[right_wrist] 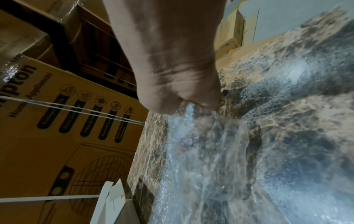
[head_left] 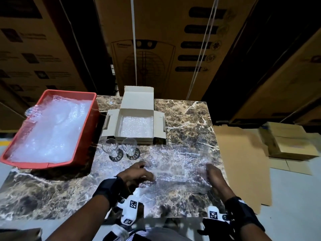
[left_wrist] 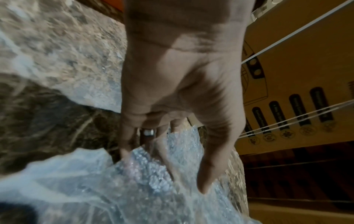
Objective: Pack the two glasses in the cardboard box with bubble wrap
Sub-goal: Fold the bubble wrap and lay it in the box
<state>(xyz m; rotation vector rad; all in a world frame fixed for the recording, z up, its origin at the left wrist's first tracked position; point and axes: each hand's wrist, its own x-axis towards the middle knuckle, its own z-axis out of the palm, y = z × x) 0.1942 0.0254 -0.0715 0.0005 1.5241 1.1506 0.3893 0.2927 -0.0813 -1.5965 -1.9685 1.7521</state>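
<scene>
On the marble table [head_left: 182,115], both hands' grips pinch the bubble wrap sheet [head_left: 175,164] between them.

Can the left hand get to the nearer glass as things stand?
Probably yes, once it lets go. The left hand grips the bubble wrap sheet, so it is busy. The left glass stands upright just beyond it on the table, with nothing between them.
</scene>
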